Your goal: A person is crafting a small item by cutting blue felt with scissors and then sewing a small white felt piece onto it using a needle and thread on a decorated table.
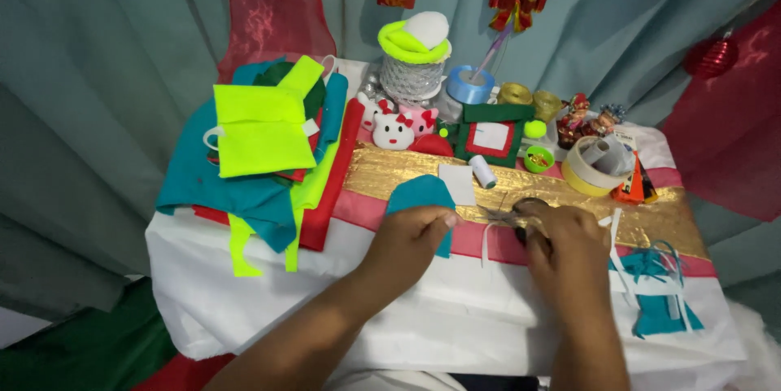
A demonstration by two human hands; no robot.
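My left hand (411, 240) pinches a piece of teal felt (419, 196) by its lower right edge, holding it over the gold strip of the table. My right hand (561, 249) grips a pair of scissors (500, 215), its fingers in the dark handles and the metal blades pointing left towards the felt. A thin white ribbon (486, 240) hangs down just under the blades. The two hands are close together near the table's front middle.
A stack of felt sheets, neon yellow (260, 126), teal and red, lies at the left. White thread spool (482, 171) and white square (457, 183) sit behind the felt. Tape rolls (590, 171), blue ribbon (468, 86), small toys (393, 131) and teal scraps (659, 293) crowd the back and right.
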